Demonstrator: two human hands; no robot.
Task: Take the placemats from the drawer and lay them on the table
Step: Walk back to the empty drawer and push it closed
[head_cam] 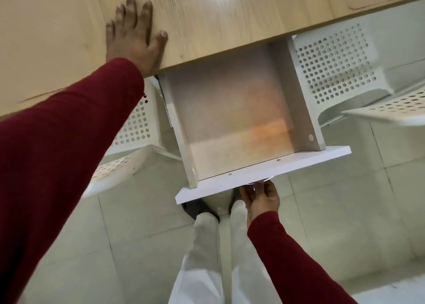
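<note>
- My right hand (261,197) is curled around the knob under the near edge of the drawer front (264,173); the fingers are closed on it, though the knob itself is mostly hidden behind the panel.
- My left hand (135,36) lies flat and spread on the tabletop (230,16), palm down near the edge, holding nothing. I judge it is bracing the table.
- The drawer (232,110) stands pulled well out from under the tabletop, its white sides and bottom open to view.
- Placemats: I cannot make out any in the part of the drawer that shows. The bottom reads as a bare, blurred surface with an orange-tinted patch toward the near right; whether that is a flat mat or only reflected light I cannot tell. The far part of the drawer is hidden under the tabletop.
- At the far right corner of the tabletop, and again at its left edge, thin outlines could be mats already laid, but the blur prevents confirmation.
- White perforated chairs (333,66) stand on either side of the drawer, on the tiled floor (345,211).
- Assessment: the drawer is open. Whether mats remain to be taken out, or the drawer is now ready for closing, cannot be established from this view.
</note>
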